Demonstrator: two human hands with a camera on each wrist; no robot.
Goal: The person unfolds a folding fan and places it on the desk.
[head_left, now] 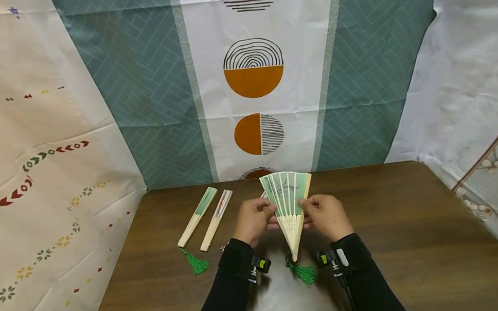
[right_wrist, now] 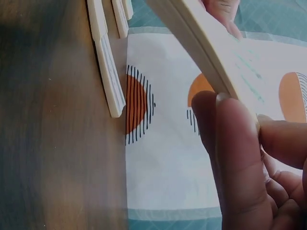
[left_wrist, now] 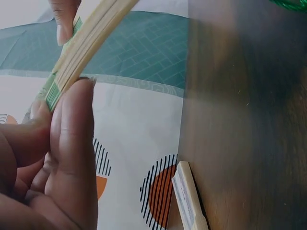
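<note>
A dark brown wooden table (head_left: 427, 237) with a smooth, faintly streaked grain fills the near scene, its far edge meeting hung cloths: a teal herringbone curtain (head_left: 142, 85) with a white central band of orange and black-lined circles, a cream cloth (head_left: 22, 168) with small coloured motifs on the left, and a pale marbled one (head_left: 475, 60) on the right. The right half of the tabletop lies open out to its far and right edges.

Over the table's middle, a partly spread folding fan (head_left: 288, 197) of pale bamboo ribs and green printed paper is held upright, its green tassel (head_left: 303, 272) hanging at the near end. The left hand (head_left: 253, 220) pinches the fan's left ribs, and the right hand (head_left: 327, 215) pinches its right side, both close together.

Two closed fans (head_left: 205, 218) lie side by side on the left, slanted, one trailing another green tassel (head_left: 195, 262).
</note>
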